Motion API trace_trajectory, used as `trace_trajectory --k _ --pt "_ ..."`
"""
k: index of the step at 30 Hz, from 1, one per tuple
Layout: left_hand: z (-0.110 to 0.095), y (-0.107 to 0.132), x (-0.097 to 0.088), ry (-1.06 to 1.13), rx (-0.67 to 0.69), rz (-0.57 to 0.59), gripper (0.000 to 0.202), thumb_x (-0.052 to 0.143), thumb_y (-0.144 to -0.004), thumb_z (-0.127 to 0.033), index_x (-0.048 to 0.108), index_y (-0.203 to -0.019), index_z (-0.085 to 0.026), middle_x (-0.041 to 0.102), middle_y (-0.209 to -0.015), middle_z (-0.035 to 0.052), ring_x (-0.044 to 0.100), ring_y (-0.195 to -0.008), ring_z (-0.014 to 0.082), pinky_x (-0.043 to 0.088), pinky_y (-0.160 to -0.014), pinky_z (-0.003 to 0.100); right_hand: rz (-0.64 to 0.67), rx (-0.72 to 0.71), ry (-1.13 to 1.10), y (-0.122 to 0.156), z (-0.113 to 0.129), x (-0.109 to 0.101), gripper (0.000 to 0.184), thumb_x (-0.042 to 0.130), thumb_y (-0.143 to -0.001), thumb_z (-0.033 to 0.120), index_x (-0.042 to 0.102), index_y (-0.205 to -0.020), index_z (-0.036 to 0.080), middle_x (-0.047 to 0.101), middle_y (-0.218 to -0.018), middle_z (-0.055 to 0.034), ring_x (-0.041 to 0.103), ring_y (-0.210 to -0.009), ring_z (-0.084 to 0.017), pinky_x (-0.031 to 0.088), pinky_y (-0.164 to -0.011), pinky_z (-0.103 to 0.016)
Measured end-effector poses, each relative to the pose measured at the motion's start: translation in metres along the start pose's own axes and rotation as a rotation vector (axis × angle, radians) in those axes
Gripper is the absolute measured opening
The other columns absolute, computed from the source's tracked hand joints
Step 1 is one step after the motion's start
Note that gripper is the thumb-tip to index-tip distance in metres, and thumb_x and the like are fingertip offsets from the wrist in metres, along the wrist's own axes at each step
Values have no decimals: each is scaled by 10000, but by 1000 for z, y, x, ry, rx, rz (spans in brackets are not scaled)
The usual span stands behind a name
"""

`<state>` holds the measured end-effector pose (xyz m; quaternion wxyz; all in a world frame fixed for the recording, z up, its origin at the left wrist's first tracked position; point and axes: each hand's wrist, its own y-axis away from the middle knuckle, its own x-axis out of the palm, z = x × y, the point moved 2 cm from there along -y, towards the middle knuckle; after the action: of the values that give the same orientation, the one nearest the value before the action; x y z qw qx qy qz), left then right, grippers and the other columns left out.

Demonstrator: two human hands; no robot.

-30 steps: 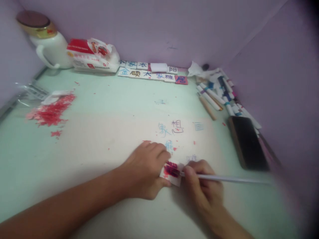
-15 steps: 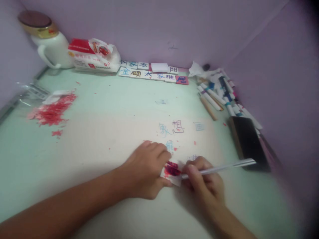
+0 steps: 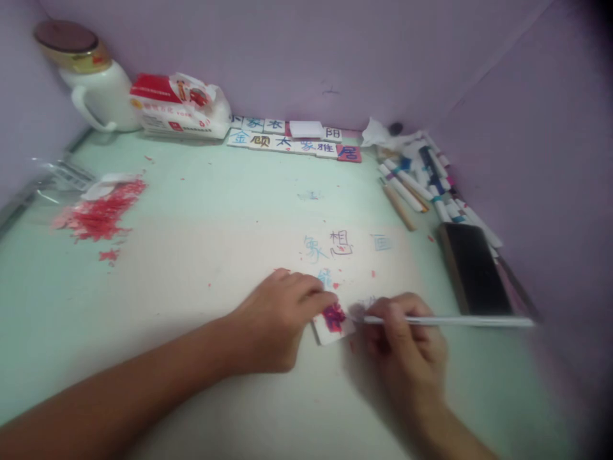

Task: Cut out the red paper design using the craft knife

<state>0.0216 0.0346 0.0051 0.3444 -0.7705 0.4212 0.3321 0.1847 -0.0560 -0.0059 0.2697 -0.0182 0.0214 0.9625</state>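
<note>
My left hand [image 3: 282, 322] is closed on the left and far edges of a small white tile [image 3: 326, 337], pressing it to the table. A red and dark purple patch [image 3: 334, 315] covers the middle of the tile's face. My right hand [image 3: 409, 338] grips a slim silvery pen-shaped tool [image 3: 474, 321] between thumb and fingers. The tool lies nearly level, its far end pointing right. Its tip is by the tile's right edge; blur hides whether they touch. Small red shavings lie near the tile.
Red shavings [image 3: 108, 211] are heaped at the left. Lettered tiles [image 3: 282, 142] line the back wall beside a tissue pack [image 3: 177, 112] and a white lidded mug [image 3: 103, 96]. Markers [image 3: 407, 185] and a black phone [image 3: 474, 268] lie at the right. Characters are written on the table.
The tile has turned under my left fingers and now lies flatter. My right hand has shifted slightly right, and the tool has swung from slanting upward to nearly level.
</note>
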Motion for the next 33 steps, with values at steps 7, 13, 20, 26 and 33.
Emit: trace_trajectory --k 7,13,20,26,33 --pt "-14 2 5 -67 -258 -90 513 651 -751 -459 548 -1094 -92 579 -1048 167 518 -963 326 386 -827 478 -36 -95 79 -12 1 -8 232 614 -886 366 557 -725 208 525 -488 53 445 -408 -90 331 -383 -195" --pt "-16 1 10 -66 -191 -49 359 559 -738 -210 552 -1084 -113 562 -1006 140 519 -925 280 379 -828 444 160 -85 27 -22 1 -12 272 631 -862 411 578 -711 191 529 -516 38 433 -437 -82 291 -398 -201" --pt "-12 2 11 5 -119 -99 529 572 -731 -214 479 -1240 -104 542 -1119 151 506 -1017 279 356 -886 436 303 91 -38 -27 4 -5 318 629 -849 465 553 -704 192 483 -504 54 375 -444 -74 248 -424 -215" --pt "-12 1 16 -85 -145 -59 467 643 -809 -363 517 -1184 -116 552 -1117 147 518 -976 280 343 -866 443 338 -48 114 -27 1 -7 301 577 -891 438 541 -705 204 432 -520 60 347 -451 -82 257 -417 -215" --pt "-10 0 14 -58 -144 -16 455 656 -797 -320 520 -1189 -133 562 -1142 129 513 -947 264 339 -837 422 486 -230 187 -31 -6 -12 166 488 -957 300 515 -809 228 426 -579 66 343 -471 -84 276 -420 -201"
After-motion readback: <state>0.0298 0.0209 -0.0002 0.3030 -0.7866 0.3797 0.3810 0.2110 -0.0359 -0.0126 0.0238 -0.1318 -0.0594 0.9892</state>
